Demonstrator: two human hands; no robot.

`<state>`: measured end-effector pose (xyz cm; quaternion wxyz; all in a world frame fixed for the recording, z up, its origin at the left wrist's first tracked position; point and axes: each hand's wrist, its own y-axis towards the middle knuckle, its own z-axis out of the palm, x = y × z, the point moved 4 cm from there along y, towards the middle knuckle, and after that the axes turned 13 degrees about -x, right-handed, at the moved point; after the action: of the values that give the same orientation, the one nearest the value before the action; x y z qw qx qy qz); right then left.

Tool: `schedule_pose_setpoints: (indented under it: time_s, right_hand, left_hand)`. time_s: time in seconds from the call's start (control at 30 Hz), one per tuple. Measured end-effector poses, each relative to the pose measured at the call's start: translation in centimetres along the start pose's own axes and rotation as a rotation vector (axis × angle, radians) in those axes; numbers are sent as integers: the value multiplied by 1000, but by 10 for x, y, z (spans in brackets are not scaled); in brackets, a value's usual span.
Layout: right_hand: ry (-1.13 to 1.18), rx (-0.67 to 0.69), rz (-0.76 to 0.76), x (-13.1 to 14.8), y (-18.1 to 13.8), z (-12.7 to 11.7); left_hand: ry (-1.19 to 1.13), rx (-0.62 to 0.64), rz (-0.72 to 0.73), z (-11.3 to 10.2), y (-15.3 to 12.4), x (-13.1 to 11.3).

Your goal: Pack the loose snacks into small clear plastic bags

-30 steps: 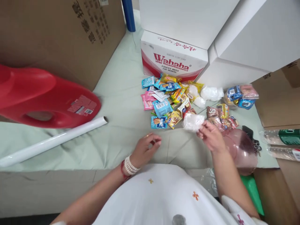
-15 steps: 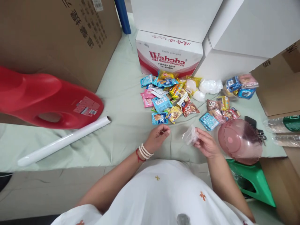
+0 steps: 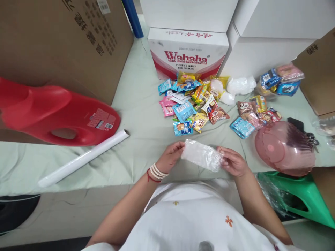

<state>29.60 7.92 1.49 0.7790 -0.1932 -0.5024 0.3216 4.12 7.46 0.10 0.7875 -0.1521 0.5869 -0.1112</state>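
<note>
Both hands hold a clear plastic bag (image 3: 202, 155) stretched between them, just above the pale green sheet (image 3: 136, 111). My left hand (image 3: 170, 157), with bead bracelets at the wrist, pinches the bag's left end. My right hand (image 3: 232, 161) grips its right end. Just beyond the bag lies a heap of colourful snack packets (image 3: 192, 104), with more packets (image 3: 252, 113) to the right.
A red plastic jug (image 3: 57, 113) and a white paper roll (image 3: 83, 158) lie at the left. A Wahaha carton (image 3: 187, 52) and white boxes stand at the back. A pink upturned basket (image 3: 285, 148) and a green plastic piece (image 3: 300, 198) sit at the right.
My right hand brought the bag back from the packet heap toward me. My left hand moved right and took hold of its other end, and the bag is now spread between both hands.
</note>
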Motion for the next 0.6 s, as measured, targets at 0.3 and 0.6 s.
schedule_pose_setpoints:
  time_s: [0.3, 0.6]
  right_hand:
    - [-424, -219, -486, 18, -5, 29]
    - [-442, -43, -454, 10, 2, 75]
  left_hand:
    - [281, -37, 318, 0, -9, -29]
    - [528, -65, 515, 21, -21, -38]
